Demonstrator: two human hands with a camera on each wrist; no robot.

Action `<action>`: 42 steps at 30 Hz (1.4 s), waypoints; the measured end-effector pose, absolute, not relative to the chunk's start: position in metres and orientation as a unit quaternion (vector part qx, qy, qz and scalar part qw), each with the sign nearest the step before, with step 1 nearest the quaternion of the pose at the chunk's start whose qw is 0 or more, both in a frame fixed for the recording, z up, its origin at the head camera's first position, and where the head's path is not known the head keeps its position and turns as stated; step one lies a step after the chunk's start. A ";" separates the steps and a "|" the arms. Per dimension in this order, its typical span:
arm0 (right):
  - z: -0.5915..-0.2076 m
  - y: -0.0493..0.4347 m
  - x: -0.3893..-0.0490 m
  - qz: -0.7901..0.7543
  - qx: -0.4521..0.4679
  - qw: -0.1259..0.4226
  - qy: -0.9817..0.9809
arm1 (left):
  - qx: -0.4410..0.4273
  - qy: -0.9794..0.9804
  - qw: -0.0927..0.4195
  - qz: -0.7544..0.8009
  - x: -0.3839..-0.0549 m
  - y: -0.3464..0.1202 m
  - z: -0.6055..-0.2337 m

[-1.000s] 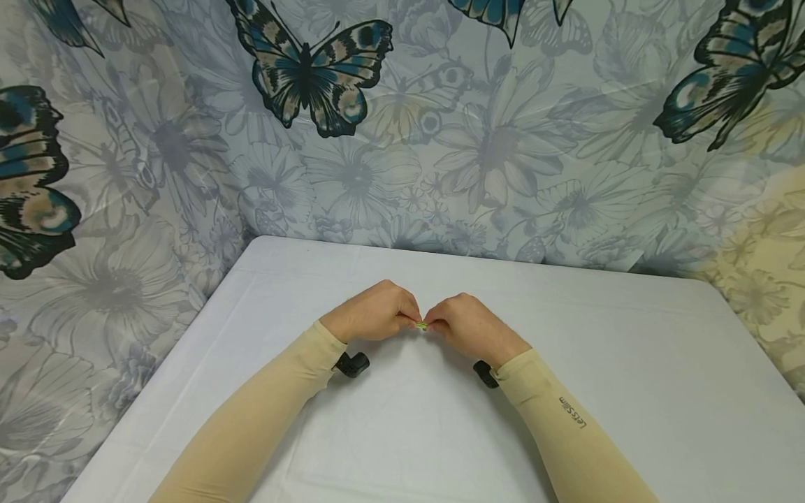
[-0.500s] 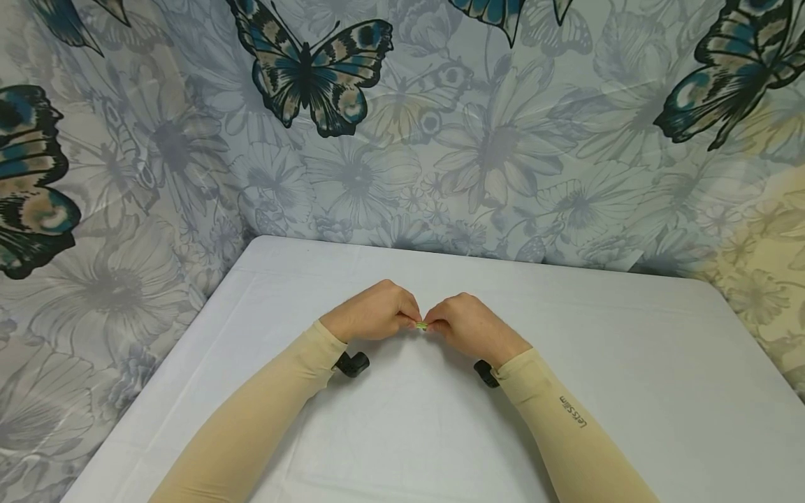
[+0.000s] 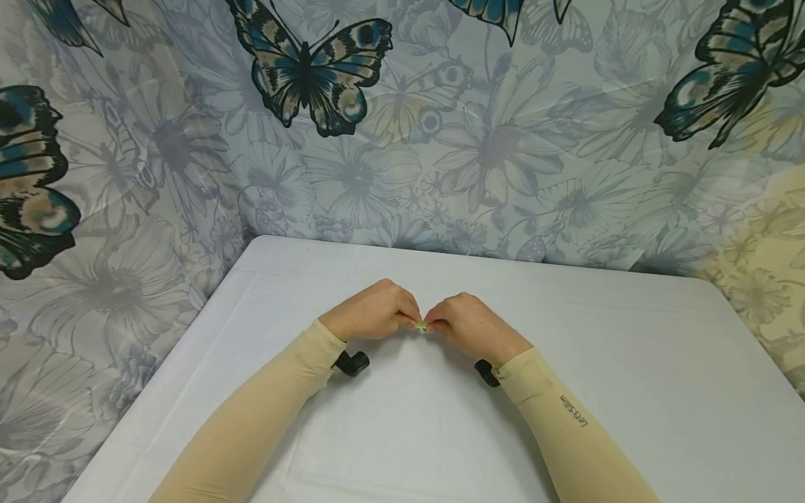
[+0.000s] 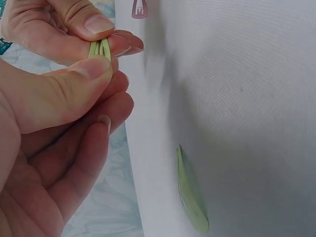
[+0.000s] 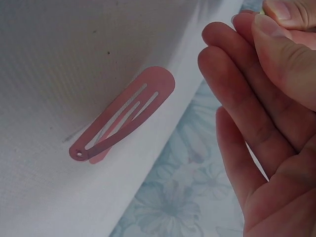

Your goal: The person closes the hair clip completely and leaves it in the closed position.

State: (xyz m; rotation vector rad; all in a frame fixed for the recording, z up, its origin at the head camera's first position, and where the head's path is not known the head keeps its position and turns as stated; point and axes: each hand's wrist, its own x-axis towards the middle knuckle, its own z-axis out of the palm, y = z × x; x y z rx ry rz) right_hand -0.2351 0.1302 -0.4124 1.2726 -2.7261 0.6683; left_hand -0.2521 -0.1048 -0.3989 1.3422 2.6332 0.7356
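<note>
A small light-green snap hair clip (image 4: 100,48) is pinched between both hands, just above the table in the head view. My left hand (image 3: 371,311) holds one end with thumb and forefinger. At the other end, my right hand (image 3: 474,328) pinches it the same way. Fingertips cover much of this clip. Another green hair clip (image 4: 191,197) lies on the white cloth in the left wrist view. A pink snap hair clip (image 5: 158,81) rests on the cloth in the right wrist view, its inner tongue sprung out from the frame.
A white cloth (image 3: 402,433) covers the table. Floral fabric with butterflies (image 3: 490,140) hangs behind it and along the sides. Both forearms wear beige sleeves (image 3: 251,412), with dark wrist cameras (image 3: 352,364) beneath the wrists.
</note>
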 end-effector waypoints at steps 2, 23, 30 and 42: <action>-0.413 0.130 -0.235 0.223 0.412 0.028 -0.883 | 0.440 0.862 0.052 0.246 -0.252 -0.105 -0.398; -0.412 0.127 -0.234 0.208 0.359 0.007 -0.910 | 0.395 0.879 0.052 0.260 -0.253 -0.105 -0.402; -0.413 0.128 -0.234 0.206 0.352 0.001 -0.913 | 0.384 0.884 0.055 0.259 -0.253 -0.105 -0.403; -0.411 0.127 -0.234 0.211 0.328 -0.021 -0.920 | 0.357 0.893 0.062 0.268 -0.252 -0.103 -0.404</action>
